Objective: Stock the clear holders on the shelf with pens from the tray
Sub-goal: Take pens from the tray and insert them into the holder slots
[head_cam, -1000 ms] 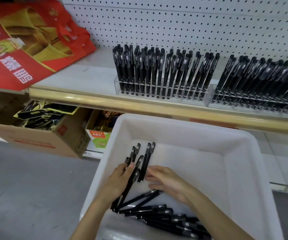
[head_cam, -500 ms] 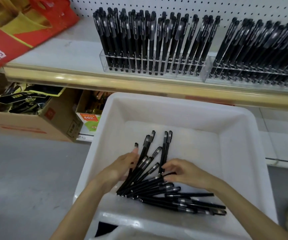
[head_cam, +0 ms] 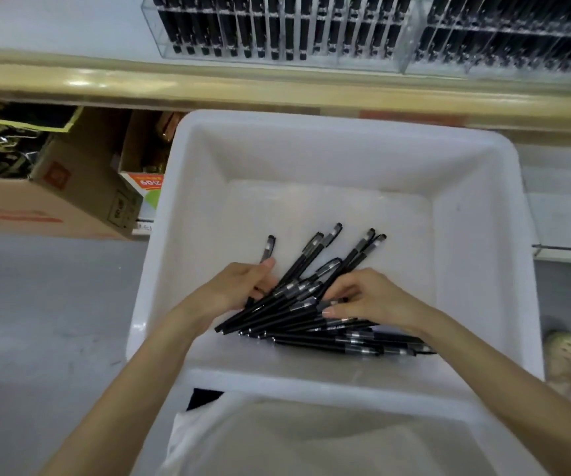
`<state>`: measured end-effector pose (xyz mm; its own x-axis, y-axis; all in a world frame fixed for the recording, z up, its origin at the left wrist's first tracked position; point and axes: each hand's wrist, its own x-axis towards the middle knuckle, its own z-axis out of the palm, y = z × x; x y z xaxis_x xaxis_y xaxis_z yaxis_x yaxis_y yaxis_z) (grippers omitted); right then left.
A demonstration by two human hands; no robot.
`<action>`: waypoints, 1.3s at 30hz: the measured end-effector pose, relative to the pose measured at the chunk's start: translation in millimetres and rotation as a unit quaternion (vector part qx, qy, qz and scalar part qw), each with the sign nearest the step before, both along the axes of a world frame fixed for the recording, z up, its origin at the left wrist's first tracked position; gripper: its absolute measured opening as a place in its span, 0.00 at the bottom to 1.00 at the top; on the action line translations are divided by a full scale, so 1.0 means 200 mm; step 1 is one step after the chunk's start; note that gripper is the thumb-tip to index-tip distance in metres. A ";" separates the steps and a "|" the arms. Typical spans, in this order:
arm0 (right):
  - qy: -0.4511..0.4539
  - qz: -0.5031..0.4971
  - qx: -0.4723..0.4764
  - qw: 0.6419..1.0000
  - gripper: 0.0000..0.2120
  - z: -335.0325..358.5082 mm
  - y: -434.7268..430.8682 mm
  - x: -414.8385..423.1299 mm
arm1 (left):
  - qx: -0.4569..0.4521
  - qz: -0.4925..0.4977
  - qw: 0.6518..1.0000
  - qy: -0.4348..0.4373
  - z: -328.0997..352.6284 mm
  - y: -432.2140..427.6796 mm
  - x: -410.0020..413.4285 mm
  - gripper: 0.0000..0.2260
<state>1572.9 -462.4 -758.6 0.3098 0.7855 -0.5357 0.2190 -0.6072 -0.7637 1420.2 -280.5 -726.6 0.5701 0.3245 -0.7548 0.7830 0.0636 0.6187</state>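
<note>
Both bare forearms are stretched up from the lower edge toward the middle of the frame. The left hand (head_cam: 239,290) is curled round a fan of pens (head_cam: 277,310), thumb laid forward. The same pens are pinched by the right hand (head_cam: 373,298) between bent fingers and thumb.

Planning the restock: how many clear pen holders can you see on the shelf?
2. The left holder stands on the shelf above the tray; the right holder sits beside it and runs out of frame, so more may be hidden.
</note>
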 end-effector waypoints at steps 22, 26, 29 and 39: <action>0.014 -0.022 -0.028 0.999 0.04 0.01 0.01 0.01 | 0.104 -0.148 0.982 -0.059 -0.12 -0.01 -0.03 0.07; 0.046 -0.041 -0.020 0.998 0.03 0.04 0.00 0.01 | 0.125 -0.169 0.975 -0.070 -0.12 -0.02 -0.04 0.06; 0.087 -0.060 -0.027 0.994 0.04 0.05 0.00 0.00 | 0.147 -0.185 0.969 -0.077 -0.11 -0.03 -0.04 0.05; 0.201 -0.193 0.002 0.960 0.07 0.11 0.01 -0.03 | 0.106 -0.096 0.984 -0.108 -0.13 -0.02 -0.05 0.06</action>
